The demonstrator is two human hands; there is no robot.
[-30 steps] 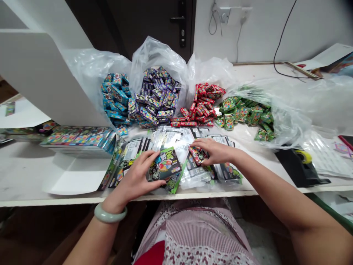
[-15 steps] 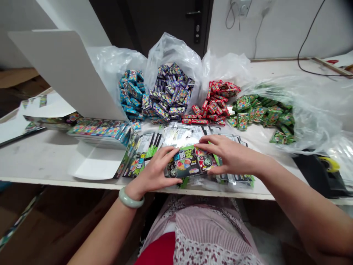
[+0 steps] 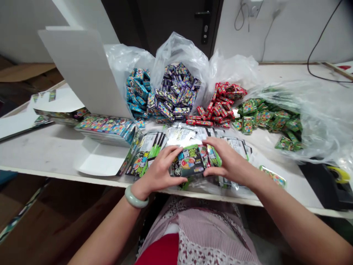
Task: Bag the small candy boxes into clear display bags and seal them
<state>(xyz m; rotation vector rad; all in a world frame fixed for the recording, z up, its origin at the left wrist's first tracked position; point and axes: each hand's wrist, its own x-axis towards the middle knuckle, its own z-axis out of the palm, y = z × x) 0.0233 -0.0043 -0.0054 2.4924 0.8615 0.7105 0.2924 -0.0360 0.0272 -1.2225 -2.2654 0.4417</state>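
Observation:
A small black printed carton [image 3: 187,163] lies lengthwise between my hands, just above the front of the table. My left hand [image 3: 160,169] grips its left end, thumb below and fingers along the top edge. At its open right end, a small red packet [image 3: 204,154] sticks partly out. Against that stands a green-edged colourful packet [image 3: 214,155], pinched between the thumb and fingers of my right hand [image 3: 228,160]. Underneath both hands are stacked flat black-and-green cartons [image 3: 146,152], partly covered by clear plastic.
Clear bags along the back spill blue packets [image 3: 137,92], purple packets [image 3: 176,92], red packets [image 3: 220,103] and green packets [image 3: 275,117]. Left stands an open white-lidded display box [image 3: 104,127] filled with cartons. A tape dispenser [image 3: 325,184] and a loose colourful pack [image 3: 273,176] lie right.
The red packet shows less outside the carton's right end. A green-edged packet now shows in my right hand. The camera view has shifted slightly left.

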